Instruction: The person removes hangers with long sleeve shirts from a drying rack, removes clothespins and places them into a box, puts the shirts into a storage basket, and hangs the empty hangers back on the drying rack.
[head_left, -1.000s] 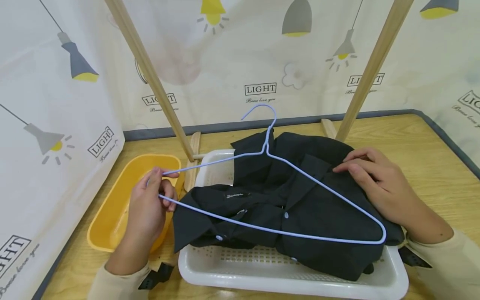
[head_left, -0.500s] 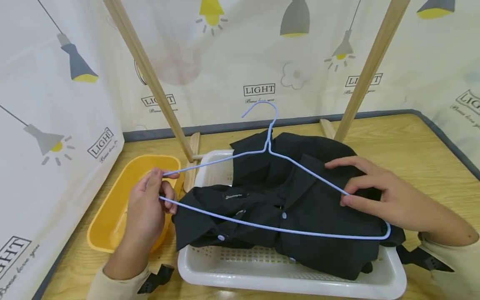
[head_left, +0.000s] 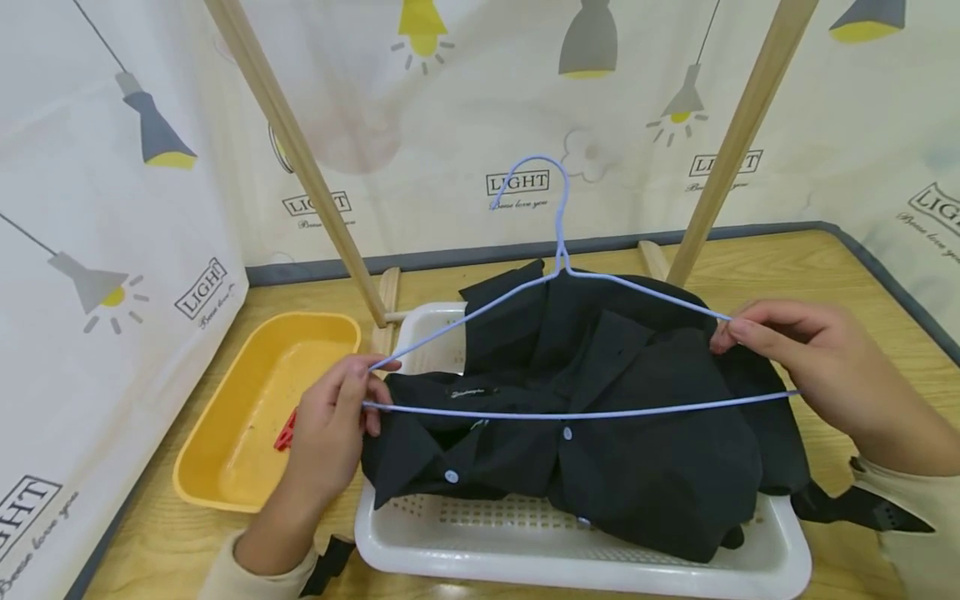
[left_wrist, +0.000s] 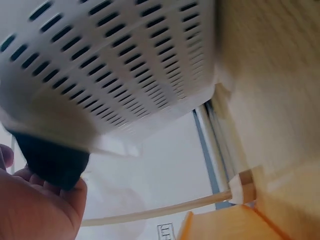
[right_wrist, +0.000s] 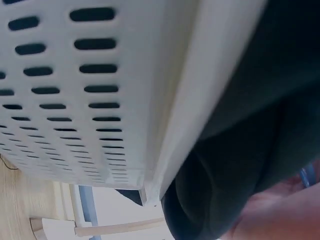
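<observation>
A light-blue clothes hanger [head_left: 562, 414] is held level over a black shirt [head_left: 675, 400], its hook pointing away from me. My left hand [head_left: 333, 421] grips its left end, and my right hand [head_left: 817, 358] pinches the right arm of it near the corner. The shirt lies bunched in a white plastic basket [head_left: 585, 567], collar and label to the left, pale buttons showing. In the left wrist view a dark fold of the shirt [left_wrist: 52, 160] hangs beside my left fingers. The right wrist view shows the shirt draped over the basket's rim, by my right hand [right_wrist: 285, 215].
At the left stands a yellow tub [head_left: 225, 433] with a red clothespin-like item [head_left: 286, 430] in it, partly hidden by my left hand. A wooden rack's two posts [head_left: 315, 183] rise behind the basket. A patterned cloth wall [head_left: 450, 108] closes off the back.
My right hand has moved from the shirt to the hanger and now pinches its right arm. The hanger has turned more level and risen; my left hand has shifted right, uncovering the red item.
</observation>
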